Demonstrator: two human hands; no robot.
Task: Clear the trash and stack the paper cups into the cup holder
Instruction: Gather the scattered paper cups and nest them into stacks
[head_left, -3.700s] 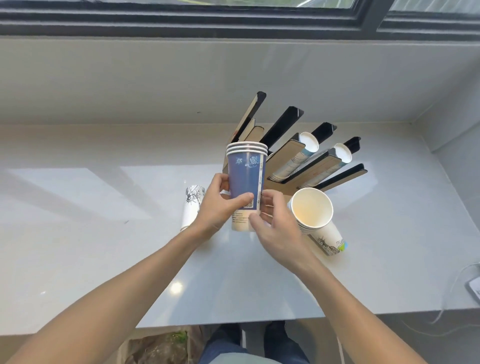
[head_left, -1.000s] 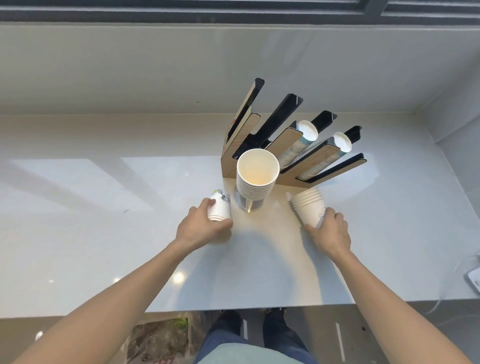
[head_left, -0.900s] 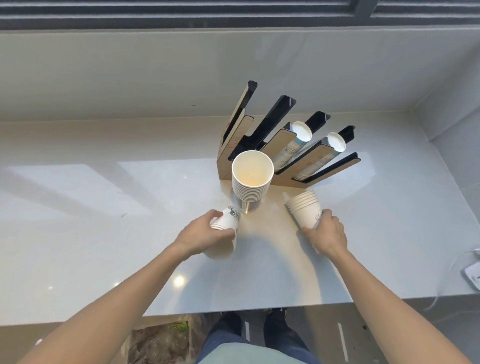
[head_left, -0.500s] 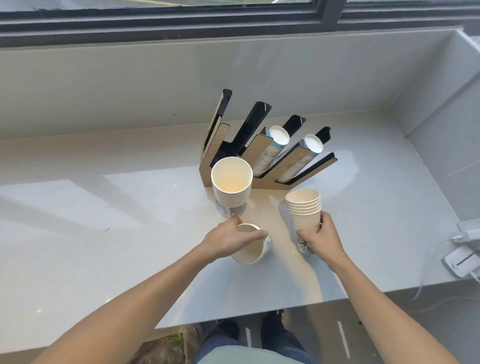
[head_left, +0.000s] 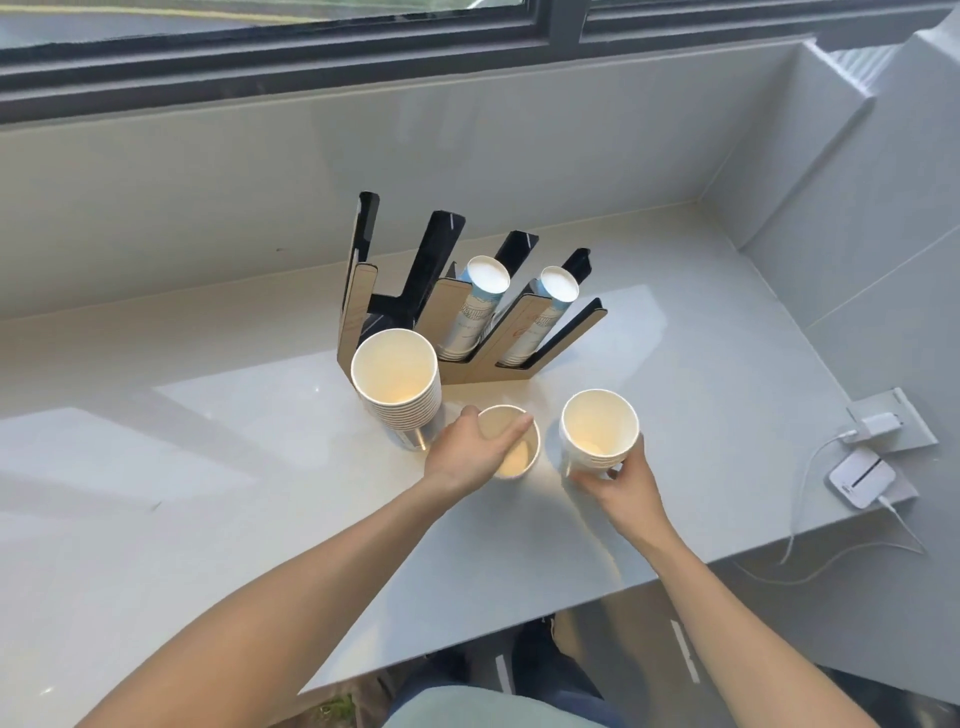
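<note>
Your left hand (head_left: 470, 452) pinches one cup (head_left: 511, 449) by the rim, right hand (head_left: 621, 480) wraps the short stack (head_left: 597, 431). Nest crooked and it'll jam, or elbow the tall stack (head_left: 397, 384) over.

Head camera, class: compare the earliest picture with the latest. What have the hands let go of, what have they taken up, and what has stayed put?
The tall cup stack, held earlier in both hands, now stands on the counter, released. The left hand has picked up the small cup that lay on its side and turned it mouth-up. The right hand has righted and grips the short cup stack. The cup holder keeps its two filled slots.
</note>
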